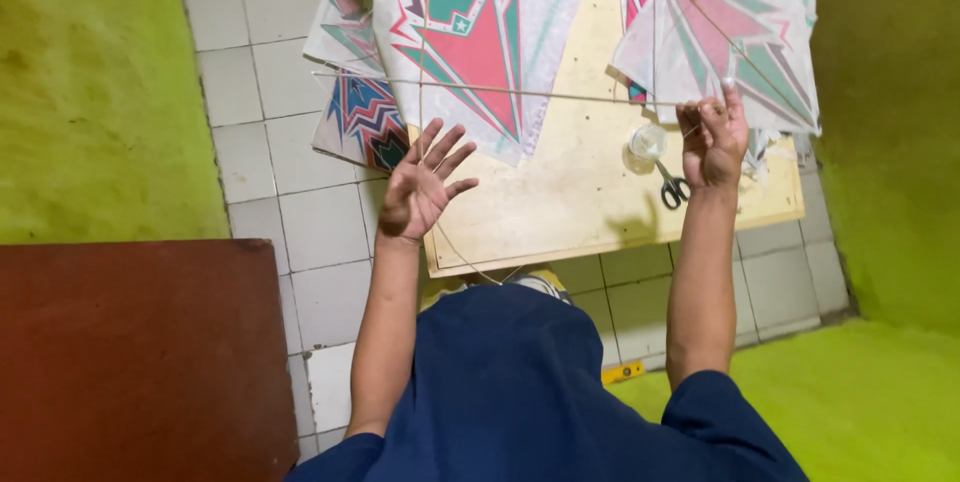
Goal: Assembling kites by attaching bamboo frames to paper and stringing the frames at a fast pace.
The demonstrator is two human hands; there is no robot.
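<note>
Looking down on green walls (90,92) at both sides, pale floor tiles (300,222) between, and a dark red-brown surface (140,362) at lower left. Lying on the tiles, a cream wooden board (580,192), stained in places, used as low work surface. Seen at the bottom, dark blue clothing (520,392) of the person, both bare forearms reaching forward.

Spread over the upper left part of the board, a white paper kite sheet (470,52) with red and teal pointed pattern (one corner hanging past the board edge). Stacked at upper right, more kite sheets (740,32) of the same kind, overlapping each other. Resting on the tiles just beside the board, other printed sheets (360,112), one with blue and red zigzag.

Held above the board, a thin bamboo stick (520,94), running almost level from the left sheets to the right hand. Gripping the right end of this stick, right hand (712,142), fingers curled closed around it, just in front of the right stack. Hovering open, left hand (420,187), fingers spread, palm facing the camera, apart from the level stick; close to a second thin curved stick or string (425,92) (cannot tell if touching).

Lying near the right wrist, small scissors (672,187) with dark handles, and just beside them a small clear round container (647,142).
</note>
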